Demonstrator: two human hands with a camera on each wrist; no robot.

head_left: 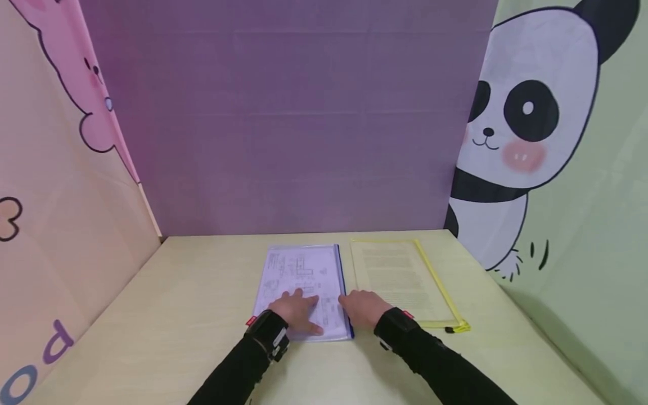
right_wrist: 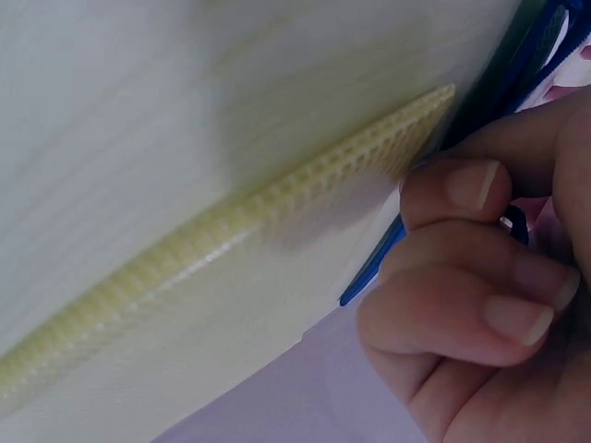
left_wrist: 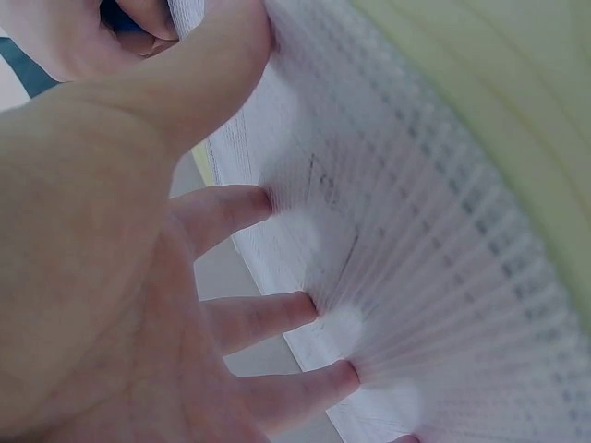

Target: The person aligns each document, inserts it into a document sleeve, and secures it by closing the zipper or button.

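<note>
A mesh zip document pouch (head_left: 283, 270) with a printed sheet of text and diagrams inside lies flat on the table, its blue zipper (head_left: 340, 264) along the right side. My left hand (head_left: 296, 310) rests on the lower part of this pouch, fingers spread and fingertips touching its ribbed surface. At the right edge, my right hand (head_left: 365, 308) pinches the blue zipper with curled fingers. In the right wrist view, the fingers (right_wrist: 462, 314) are bent and a bit of blue shows between them. The pinched spot itself is mostly hidden.
Just right of my right hand lies a second mesh pouch with a yellow zipper (head_left: 437, 275) and a printed page inside. A dark zipper end (head_left: 449, 330) sits at its lower right corner. A purple panel (head_left: 304, 124) stands behind the table (head_left: 202, 292).
</note>
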